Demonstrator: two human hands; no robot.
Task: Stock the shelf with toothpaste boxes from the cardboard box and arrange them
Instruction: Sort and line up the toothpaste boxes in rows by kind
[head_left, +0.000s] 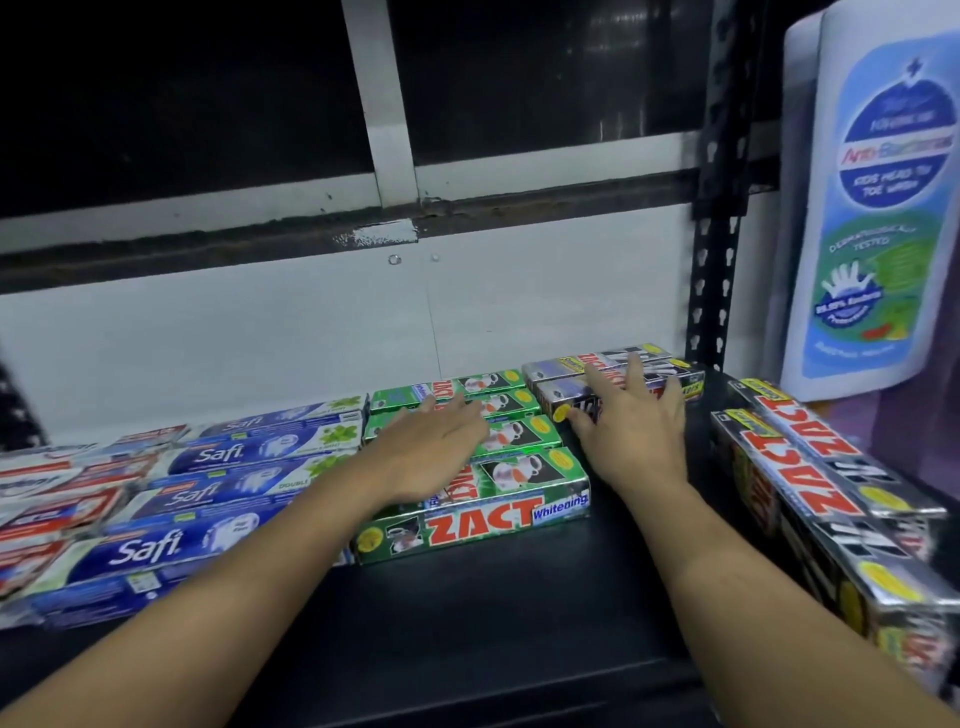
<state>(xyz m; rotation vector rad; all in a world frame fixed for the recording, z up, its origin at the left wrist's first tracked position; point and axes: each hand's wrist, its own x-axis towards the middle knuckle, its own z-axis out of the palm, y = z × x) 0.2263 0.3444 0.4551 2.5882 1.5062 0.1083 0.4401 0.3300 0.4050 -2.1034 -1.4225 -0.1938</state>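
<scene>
Several green ZACT toothpaste boxes (524, 462) lie in a row on the black shelf (493, 597). My left hand (431, 447) lies flat on top of them, fingers straight. Behind and to the right sit black-and-silver ZACT boxes (675, 376). My right hand (634, 421) rests on these with fingers spread, thumb at their left end. Blue Safi boxes (208, 493) fill the row to the left of the green ones. The cardboard box is out of view.
Red-and-white toothpaste boxes (47, 504) lie at the far left. A stack of black ZACT boxes (831, 525) lies askew at the right edge. A large white wash bottle (878, 208) stands upper right beside the black shelf upright (714, 270).
</scene>
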